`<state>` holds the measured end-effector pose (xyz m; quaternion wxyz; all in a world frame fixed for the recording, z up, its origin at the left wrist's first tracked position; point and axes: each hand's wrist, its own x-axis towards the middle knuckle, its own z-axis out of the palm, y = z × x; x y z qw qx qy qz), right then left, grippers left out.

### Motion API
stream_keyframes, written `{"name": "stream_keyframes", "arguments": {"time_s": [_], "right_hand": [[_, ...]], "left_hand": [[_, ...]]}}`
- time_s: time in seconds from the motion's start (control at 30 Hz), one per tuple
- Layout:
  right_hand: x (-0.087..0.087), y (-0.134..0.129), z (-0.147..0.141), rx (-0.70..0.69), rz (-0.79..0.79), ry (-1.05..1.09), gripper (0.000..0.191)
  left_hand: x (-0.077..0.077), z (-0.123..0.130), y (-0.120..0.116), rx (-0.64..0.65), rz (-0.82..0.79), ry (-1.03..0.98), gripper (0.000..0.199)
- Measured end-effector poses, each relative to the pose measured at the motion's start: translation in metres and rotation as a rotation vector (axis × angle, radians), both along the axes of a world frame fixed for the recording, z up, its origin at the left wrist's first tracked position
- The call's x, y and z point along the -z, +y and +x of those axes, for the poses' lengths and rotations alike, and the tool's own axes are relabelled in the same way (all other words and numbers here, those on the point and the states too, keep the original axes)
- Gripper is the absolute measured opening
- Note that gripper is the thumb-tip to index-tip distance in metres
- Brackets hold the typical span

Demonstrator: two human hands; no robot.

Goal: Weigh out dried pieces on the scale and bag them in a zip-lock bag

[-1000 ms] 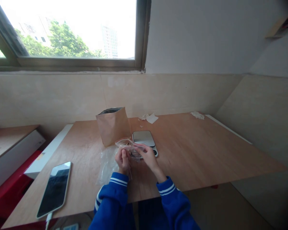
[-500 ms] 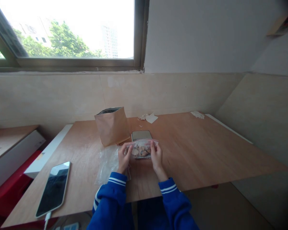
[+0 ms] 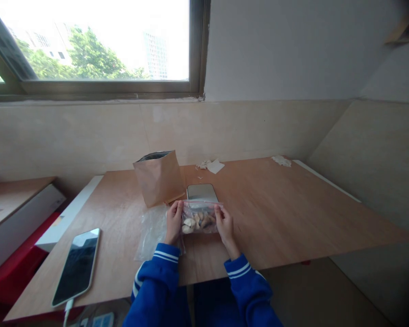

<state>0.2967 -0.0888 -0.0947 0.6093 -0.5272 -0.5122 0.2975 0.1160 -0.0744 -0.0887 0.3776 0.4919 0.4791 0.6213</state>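
A clear zip bag (image 3: pixel 200 218) with a reddish seal strip is held up over the near half of the table. Inside lie several shell-like pieces, pale ones to the left and brownish ones to the right. My left hand (image 3: pixel 173 221) pinches the bag's upper left corner between thumb and fingers. At the upper right corner, my right hand (image 3: pixel 224 223) grips it the same way. Behind the bag lies a flat rectangular device (image 3: pixel 202 192), its near end hidden. An open brown paper pouch (image 3: pixel 159 178) stands upright beyond my left hand. Beside that hand rests a crinkled clear plastic bag (image 3: pixel 151 232).
A phone (image 3: pixel 77 267) with a white cable plugged in lies at the table's left edge. Paper scraps (image 3: pixel 215 166) sit near the wall, with another crumpled piece (image 3: pixel 281 161) farther right. The wooden table (image 3: pixel 286 209) ends at the wall under the window.
The zip bag has been turned more upright and its contents hang lower, so its face shows more fully. Both hands keep their hold on its corners and have shifted slightly.
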Motion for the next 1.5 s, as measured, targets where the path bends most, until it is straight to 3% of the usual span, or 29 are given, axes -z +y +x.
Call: {"name": "stream_keyframes", "arguments": {"time_s": [0.13,0.3,0.6,0.97,1.2,1.5], "right_hand": [[0.000,-0.005,0.011,0.046,-0.023,0.051,0.047],[0.001,-0.005,0.014,0.072,-0.005,0.086,0.042],[0.007,-0.007,0.016,0.070,-0.080,0.143,0.054],[0.009,-0.006,0.016,0.111,-0.050,0.115,0.050],[0.015,-0.002,0.018,0.154,-0.041,0.108,0.050],[0.014,-0.003,0.019,0.180,-0.010,0.065,0.048]], "left_hand": [[0.001,0.000,-0.001,0.071,-0.026,0.036,0.036],[0.001,-0.001,-0.004,0.062,-0.043,-0.025,0.038],[0.001,-0.006,-0.016,0.133,-0.091,-0.111,0.037],[0.006,-0.006,-0.017,0.005,-0.053,-0.095,0.031],[0.000,-0.005,-0.020,-0.009,-0.045,-0.081,0.030],[0.004,-0.008,-0.019,0.011,-0.029,-0.077,0.028]]}}
